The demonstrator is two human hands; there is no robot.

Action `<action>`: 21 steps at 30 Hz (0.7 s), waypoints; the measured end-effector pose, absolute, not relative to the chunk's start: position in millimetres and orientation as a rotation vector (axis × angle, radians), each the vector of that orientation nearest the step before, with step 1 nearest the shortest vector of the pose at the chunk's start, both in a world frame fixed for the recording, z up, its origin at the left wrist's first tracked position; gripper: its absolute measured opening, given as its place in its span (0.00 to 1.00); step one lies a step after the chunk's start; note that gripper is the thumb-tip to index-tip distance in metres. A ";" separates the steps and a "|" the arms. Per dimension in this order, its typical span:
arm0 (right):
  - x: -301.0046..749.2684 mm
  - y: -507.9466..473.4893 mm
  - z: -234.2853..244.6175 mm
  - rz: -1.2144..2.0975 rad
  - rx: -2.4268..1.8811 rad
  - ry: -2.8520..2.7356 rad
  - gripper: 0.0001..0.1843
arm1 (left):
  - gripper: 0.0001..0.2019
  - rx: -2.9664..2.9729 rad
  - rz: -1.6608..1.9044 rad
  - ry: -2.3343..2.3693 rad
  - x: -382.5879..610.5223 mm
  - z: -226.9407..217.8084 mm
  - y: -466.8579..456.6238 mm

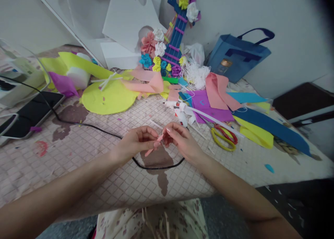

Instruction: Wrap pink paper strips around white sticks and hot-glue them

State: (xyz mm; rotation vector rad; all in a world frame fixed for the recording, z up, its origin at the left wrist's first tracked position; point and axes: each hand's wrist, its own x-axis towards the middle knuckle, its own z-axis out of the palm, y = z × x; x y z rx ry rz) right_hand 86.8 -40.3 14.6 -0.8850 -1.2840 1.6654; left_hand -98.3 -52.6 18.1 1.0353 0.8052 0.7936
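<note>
Between my two hands is a narrow, rolled or folded pink paper strip (149,151). My left hand (139,141) pinches it with thumb and fingers, and its loose end points down to the left. The fingertips of my right hand (181,140) close on the other end, which they partly hide. Just beyond my right hand lies a white glue gun (179,109) with a long white glue stick (212,120) reaching to the right. To the right rest scissors (223,138) with yellow and red handles.
A blue paper guitar (175,37) with paper flowers leans at the back. Beside it are white string (197,73) and a blue bag (236,56). Yellow paper (108,99), purple paper (211,106) and a phone (39,110) lie about. A black cable (88,125) crosses the table.
</note>
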 end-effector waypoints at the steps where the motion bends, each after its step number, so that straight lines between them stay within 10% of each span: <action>1: 86.5 -40.7 15.5 1.655 -0.887 -1.295 0.12 | 0.13 1.052 0.814 0.817 -98.1 18.5 -52.8; 21: 88.1 -41.1 13.2 1.632 -0.836 -1.390 0.06 | 0.12 1.107 0.831 0.815 -97.6 20.7 -52.9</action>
